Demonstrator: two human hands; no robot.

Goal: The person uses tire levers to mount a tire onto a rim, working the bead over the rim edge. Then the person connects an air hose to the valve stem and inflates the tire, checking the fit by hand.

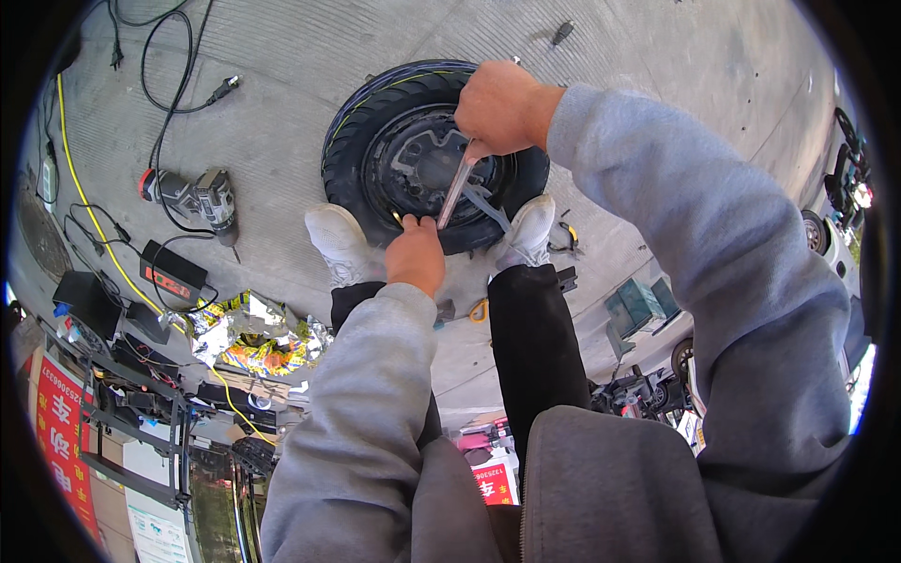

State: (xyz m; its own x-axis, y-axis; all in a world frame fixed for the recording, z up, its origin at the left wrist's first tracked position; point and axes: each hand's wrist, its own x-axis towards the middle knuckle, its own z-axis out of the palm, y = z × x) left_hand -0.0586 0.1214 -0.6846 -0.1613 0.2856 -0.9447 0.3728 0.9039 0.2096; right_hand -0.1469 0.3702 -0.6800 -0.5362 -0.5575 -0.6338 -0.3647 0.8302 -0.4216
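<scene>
A black scooter tyre point(361, 131) on its dark wheel rim lies flat on the concrete, pinned by my two white shoes. My right hand point(499, 108) grips the upper end of a flat metal tyre lever point(456, 190) that slants down across the wheel. My left hand point(418, 255) is closed at the near edge of the tyre, where the lever's lower end and a second small tool tip meet the tyre bead. Grey sleeves cover both forearms.
A cordless impact driver point(194, 195) lies left of the wheel among black cables. A black charger box point(172, 271) and crumpled foil wrapping point(249, 333) lie nearer. Small tools point(564, 236) rest right of my shoe. Green boxes point(638, 307) and parked scooters sit right.
</scene>
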